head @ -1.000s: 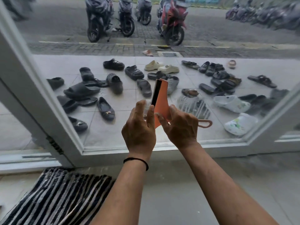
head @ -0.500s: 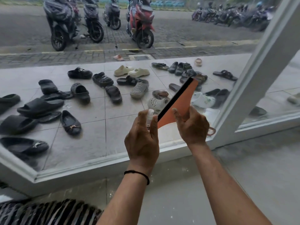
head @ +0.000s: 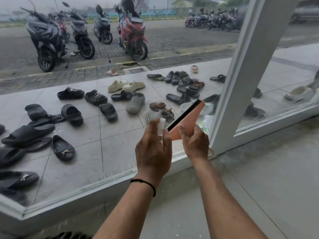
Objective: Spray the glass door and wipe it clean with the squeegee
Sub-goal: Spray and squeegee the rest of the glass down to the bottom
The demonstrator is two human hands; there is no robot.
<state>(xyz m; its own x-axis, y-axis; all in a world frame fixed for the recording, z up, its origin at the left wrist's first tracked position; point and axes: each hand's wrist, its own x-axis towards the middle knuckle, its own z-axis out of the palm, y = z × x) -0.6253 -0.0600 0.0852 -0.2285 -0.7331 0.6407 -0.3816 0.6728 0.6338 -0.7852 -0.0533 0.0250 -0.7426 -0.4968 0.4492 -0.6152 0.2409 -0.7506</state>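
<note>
Both forearms are bare, without sleeves, and the left wrist (head: 144, 182) wears a thin black band (head: 148, 184) just below the left hand (head: 152, 152); the right wrist is unadorned.

White door frame (head: 241, 87) blocks the right; glass pane (head: 103, 144) left lies unobstructed.

Both bare forearms reach forward and up, close together. The left hand (head: 153, 150) shows its back, a thin black band at the wrist, its fingers curled in a grip with the forefinger raised on top. The right hand (head: 196, 144), just beside it, has fingers and thumb pinched in a grip, wrist bent slightly inward.
</note>
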